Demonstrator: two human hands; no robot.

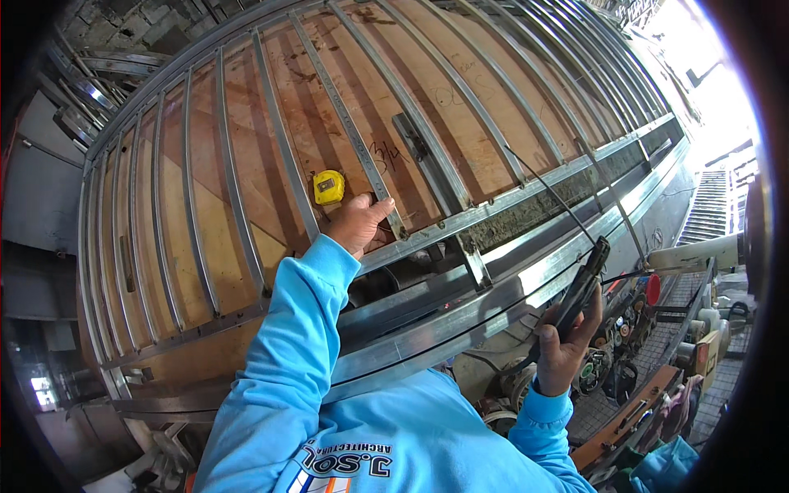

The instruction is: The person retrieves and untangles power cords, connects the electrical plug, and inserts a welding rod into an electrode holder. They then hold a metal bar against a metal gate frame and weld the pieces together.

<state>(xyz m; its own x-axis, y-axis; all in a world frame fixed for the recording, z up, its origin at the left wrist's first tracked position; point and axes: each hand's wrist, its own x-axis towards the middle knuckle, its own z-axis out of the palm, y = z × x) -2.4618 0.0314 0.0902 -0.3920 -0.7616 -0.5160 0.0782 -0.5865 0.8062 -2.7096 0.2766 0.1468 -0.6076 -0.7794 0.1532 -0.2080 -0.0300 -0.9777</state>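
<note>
My left hand (359, 223) is closed on the lower end of a thin metal bar (352, 135), with its thumb over the bar; the other fingers are partly hidden. This bar is one of several in a metal frame lying over plywood (283, 123). A yellow tape measure (329, 187) rests just beyond that hand. At the right, my right hand (567, 345) holds a black welding electrode holder (580, 283). A thin welding rod (549, 194) sticks out of its jaws toward the frame, its far tip above the frame's near rail (526, 193).
Long metal tubes (427, 333) run along the table's near side, between me and the frame. A dark cable (491, 366) trails from the electrode holder. To the right stands a mesh rack (604, 394) with several discs and tools. Metal stock (82, 82) lies at the far left.
</note>
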